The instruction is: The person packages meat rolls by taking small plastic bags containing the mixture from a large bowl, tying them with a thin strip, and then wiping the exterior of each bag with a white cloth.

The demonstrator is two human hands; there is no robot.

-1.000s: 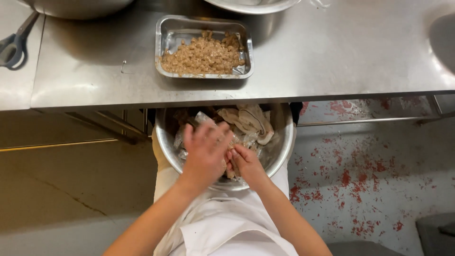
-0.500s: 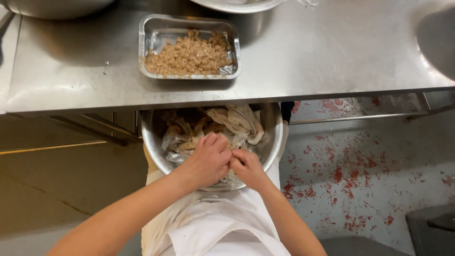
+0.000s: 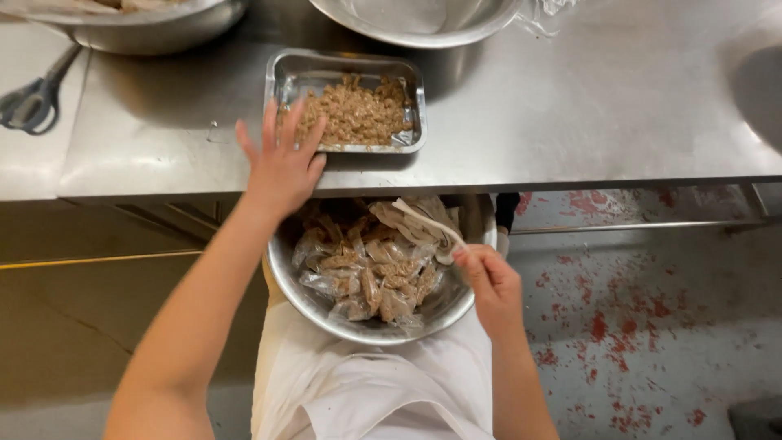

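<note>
A round steel bowl (image 3: 319,308) rests on my lap, under the table's edge. It is full of small clear plastic packets (image 3: 366,273) of brownish stuff. My right hand (image 3: 490,283) is at the bowl's right rim, pinching the end of a thin white plastic utensil (image 3: 425,220) that slants up and left over the packets. My left hand (image 3: 281,163) is raised to the table's front edge with its fingers spread. Its fingertips touch the near left corner of a rectangular steel tray (image 3: 281,77) holding brown minced food (image 3: 362,114).
The tray sits on a steel table (image 3: 570,106). Grey-handled scissors (image 3: 31,98) lie at the far left. Two big steel bowls (image 3: 138,28) (image 3: 415,20) stand along the back. To the right is a grey floor (image 3: 652,310) with red specks. My white apron (image 3: 383,391) covers my lap.
My left hand has left the bowl and risen to the tray on the table. My right hand has drawn to the bowl's right rim and now holds a white utensil.
</note>
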